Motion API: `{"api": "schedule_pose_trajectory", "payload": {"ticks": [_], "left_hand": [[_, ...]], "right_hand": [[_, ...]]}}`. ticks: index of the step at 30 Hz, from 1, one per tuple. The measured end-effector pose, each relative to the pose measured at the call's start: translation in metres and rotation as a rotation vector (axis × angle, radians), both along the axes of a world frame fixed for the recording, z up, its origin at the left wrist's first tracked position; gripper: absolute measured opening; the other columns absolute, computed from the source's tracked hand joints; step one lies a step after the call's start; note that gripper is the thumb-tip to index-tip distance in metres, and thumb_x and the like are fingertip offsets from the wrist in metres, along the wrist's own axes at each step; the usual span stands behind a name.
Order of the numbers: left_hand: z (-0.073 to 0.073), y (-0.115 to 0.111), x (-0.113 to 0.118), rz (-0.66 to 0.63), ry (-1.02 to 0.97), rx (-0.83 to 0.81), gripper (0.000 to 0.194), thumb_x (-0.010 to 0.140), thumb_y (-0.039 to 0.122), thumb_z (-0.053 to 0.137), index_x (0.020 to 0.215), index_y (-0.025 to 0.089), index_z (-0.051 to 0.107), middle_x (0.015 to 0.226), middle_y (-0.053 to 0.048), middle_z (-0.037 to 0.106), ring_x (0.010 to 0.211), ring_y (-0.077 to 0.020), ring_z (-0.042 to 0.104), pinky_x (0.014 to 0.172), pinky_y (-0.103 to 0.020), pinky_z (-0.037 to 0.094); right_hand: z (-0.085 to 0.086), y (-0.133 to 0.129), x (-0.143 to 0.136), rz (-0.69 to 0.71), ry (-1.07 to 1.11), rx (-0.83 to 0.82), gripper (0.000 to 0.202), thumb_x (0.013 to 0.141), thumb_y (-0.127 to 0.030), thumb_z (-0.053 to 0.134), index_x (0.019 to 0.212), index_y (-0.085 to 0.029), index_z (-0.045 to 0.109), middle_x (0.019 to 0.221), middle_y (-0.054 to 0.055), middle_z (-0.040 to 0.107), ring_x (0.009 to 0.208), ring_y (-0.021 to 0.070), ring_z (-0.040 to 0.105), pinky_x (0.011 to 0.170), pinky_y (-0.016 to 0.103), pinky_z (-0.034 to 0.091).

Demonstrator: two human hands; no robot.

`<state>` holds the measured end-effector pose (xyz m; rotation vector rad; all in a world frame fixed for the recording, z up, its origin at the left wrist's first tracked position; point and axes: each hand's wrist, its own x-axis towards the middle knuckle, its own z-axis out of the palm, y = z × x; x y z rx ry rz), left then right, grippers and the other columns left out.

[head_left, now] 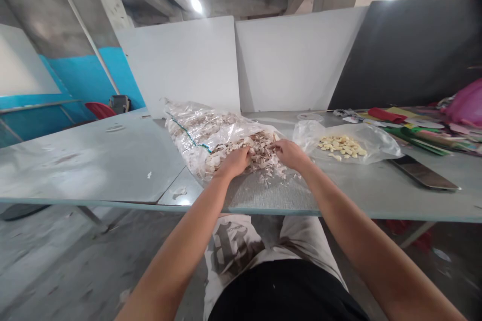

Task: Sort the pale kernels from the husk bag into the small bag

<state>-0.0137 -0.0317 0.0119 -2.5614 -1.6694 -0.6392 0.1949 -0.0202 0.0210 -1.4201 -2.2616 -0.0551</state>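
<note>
A large clear plastic bag (196, 120) lies on the grey table, its open end toward me, full of pale and brown dry flakes (259, 153). My left hand (236, 161) is at the left of the flakes, its fingers curled into them; whatever they hold is too small to name. At the right edge of the pile is my right hand (289, 154), thumb and fingertips pinched together among the flakes, with the contents hidden. Right of it, a second clear bag (380, 145) lies flat with pale yellow pieces (342, 147) on it.
A dark phone (424, 171) lies at the right near the table's front edge (271, 210). Behind it are coloured sheets (417, 138) and a pink bag (467, 103). White panels (184, 67) and a dark panel (410, 55) stand along the back. A red chair (100, 110) is at the far left.
</note>
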Motion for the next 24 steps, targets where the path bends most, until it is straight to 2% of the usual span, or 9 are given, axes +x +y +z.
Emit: {"api": "schedule_pose_trajectory", "payload": {"ticks": [4, 11, 15, 19, 21, 24], "left_hand": [[0.001, -0.002, 0.001, -0.012, 0.003, 0.012, 0.034, 0.089, 0.036, 0.028, 0.1, 0.017, 0.054, 0.091, -0.012, 0.064, 0.086, -0.0231, 0.059, 0.072, -0.03, 0.041], [0.001, -0.002, 0.0, -0.03, -0.007, -0.029, 0.036, 0.089, 0.033, 0.028, 0.109, 0.019, 0.054, 0.099, -0.012, 0.064, 0.091, -0.0229, 0.059, 0.074, -0.03, 0.041], [-0.001, -0.001, 0.0, -0.056, -0.007, -0.063, 0.033, 0.087, 0.03, 0.032, 0.111, 0.022, 0.054, 0.101, -0.009, 0.064, 0.091, -0.0222, 0.058, 0.075, -0.03, 0.041], [-0.001, -0.001, -0.001, -0.079, -0.014, -0.116, 0.03, 0.084, 0.027, 0.036, 0.107, 0.023, 0.055, 0.101, -0.007, 0.064, 0.091, -0.021, 0.058, 0.075, -0.028, 0.041], [0.0, -0.002, -0.002, -0.053, -0.047, -0.133, 0.031, 0.085, 0.029, 0.034, 0.107, 0.021, 0.054, 0.099, -0.009, 0.063, 0.09, -0.0214, 0.058, 0.074, -0.028, 0.041], [0.002, -0.003, -0.002, -0.036, -0.125, -0.145, 0.035, 0.087, 0.035, 0.03, 0.109, 0.02, 0.052, 0.092, -0.009, 0.064, 0.082, -0.0213, 0.059, 0.07, -0.028, 0.041]], "right_hand": [[-0.009, 0.003, -0.015, 0.168, -0.184, -0.033, 0.033, 0.079, -0.019, 0.048, 0.109, -0.019, 0.063, 0.104, 0.008, 0.063, 0.1, 0.0203, 0.053, 0.088, 0.028, 0.036], [-0.018, 0.011, -0.023, 0.068, -0.261, -0.018, 0.033, 0.083, -0.021, 0.045, 0.111, -0.017, 0.06, 0.107, 0.01, 0.061, 0.102, 0.0188, 0.053, 0.09, 0.027, 0.035], [-0.02, 0.016, -0.023, 0.029, -0.211, -0.052, 0.029, 0.085, -0.021, 0.041, 0.104, -0.015, 0.062, 0.102, 0.01, 0.064, 0.097, 0.0184, 0.056, 0.083, 0.025, 0.038], [-0.017, 0.016, -0.015, 0.047, -0.081, -0.048, 0.03, 0.086, -0.032, 0.041, 0.104, -0.02, 0.062, 0.1, 0.007, 0.065, 0.093, 0.0186, 0.057, 0.077, 0.024, 0.039], [-0.015, 0.015, -0.009, 0.046, 0.012, -0.042, 0.032, 0.086, -0.034, 0.041, 0.105, -0.021, 0.062, 0.102, 0.006, 0.065, 0.091, 0.0193, 0.057, 0.075, 0.024, 0.039], [-0.014, 0.014, -0.005, 0.022, 0.145, -0.013, 0.032, 0.084, -0.03, 0.042, 0.106, -0.019, 0.063, 0.101, 0.007, 0.065, 0.088, 0.0191, 0.058, 0.073, 0.024, 0.04]]}}
